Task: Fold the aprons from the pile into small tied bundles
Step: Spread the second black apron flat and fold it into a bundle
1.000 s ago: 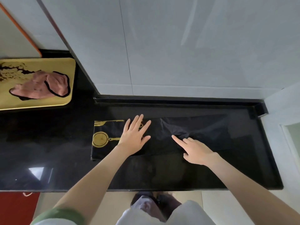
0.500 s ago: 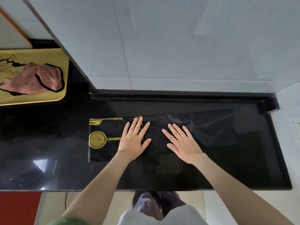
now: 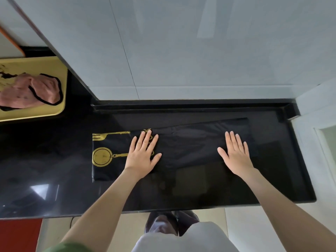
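Currently: black apron (image 3: 190, 148), likely soft and light, beneath both grips. Left grip (image 3: 143, 155), right grip (image 3: 236, 153): flat, holding nothing. Take hold at ends.

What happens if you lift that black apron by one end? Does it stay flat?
Probably not. The black apron lies in flat folds with small wrinkles, so it would likely droop and unfold. It looks thin, so probably light. The counter is glossy, so it may slide when pushed; the left hand and right hand press flat on it.
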Motion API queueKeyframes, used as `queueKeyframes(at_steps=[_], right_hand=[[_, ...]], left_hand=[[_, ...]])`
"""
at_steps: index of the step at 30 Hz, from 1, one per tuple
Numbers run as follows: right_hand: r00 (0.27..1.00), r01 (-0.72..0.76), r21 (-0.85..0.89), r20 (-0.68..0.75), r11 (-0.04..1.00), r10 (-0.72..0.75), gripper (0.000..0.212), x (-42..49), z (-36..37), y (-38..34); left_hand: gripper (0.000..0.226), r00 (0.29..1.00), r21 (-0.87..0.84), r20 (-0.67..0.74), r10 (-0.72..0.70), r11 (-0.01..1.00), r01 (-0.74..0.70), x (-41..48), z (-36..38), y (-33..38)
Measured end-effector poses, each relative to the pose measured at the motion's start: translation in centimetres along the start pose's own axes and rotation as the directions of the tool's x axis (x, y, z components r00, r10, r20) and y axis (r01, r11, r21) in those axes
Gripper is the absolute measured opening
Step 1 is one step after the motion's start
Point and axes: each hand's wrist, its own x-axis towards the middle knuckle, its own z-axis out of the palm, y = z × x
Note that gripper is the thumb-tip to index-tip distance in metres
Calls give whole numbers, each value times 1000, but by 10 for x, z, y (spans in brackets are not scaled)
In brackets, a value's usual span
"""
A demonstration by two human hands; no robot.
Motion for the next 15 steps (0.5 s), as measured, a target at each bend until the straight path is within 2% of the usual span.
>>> queueKeyframes(at_steps=[2,4,6,7,9,10,11,13,14,15], right_hand=[[999,0,15,39,1000,-1,68,-1,-6,3],[1000,5,32,24,999,-6,69,-5,-14,-5],[997,43,90,-72,995,-36,69,-14,-22,-17],[987,94,129,-141,987,-76,65,-22,-26,-24],[914,300,131,-323,945,-245,50,-38,-33,-38],[846,424,81,-391,902,-362,40,-46,-35,-46],[767,544,14,-414,839,-491,33,-54,-35,-54],[620,725,-108,-327,680,-713,27,-66,-27,-65],[576,763,-157,-273,626,-770,29,-69,-22,-69],[573,766,-177,-245,618,-782,33,-68,-17,-72]], left_hand=[[76,998,-4,33,58,998,-58,-3,-5,6],[82,968,36,39,249,967,-251,-8,-7,13],[82,906,96,102,410,903,-419,-9,-9,18],[75,888,112,100,449,882,-458,-8,-8,19],[43,863,80,-34,504,862,-500,-4,-14,25],[31,867,52,-101,489,872,-486,-2,-21,27],[29,909,-9,-79,409,912,-411,0,-33,30],[27,979,-58,-10,205,977,-205,10,-57,34],[27,992,-107,3,125,986,-124,16,-67,33],[26,998,-198,-12,59,978,-60,21,-77,32]])
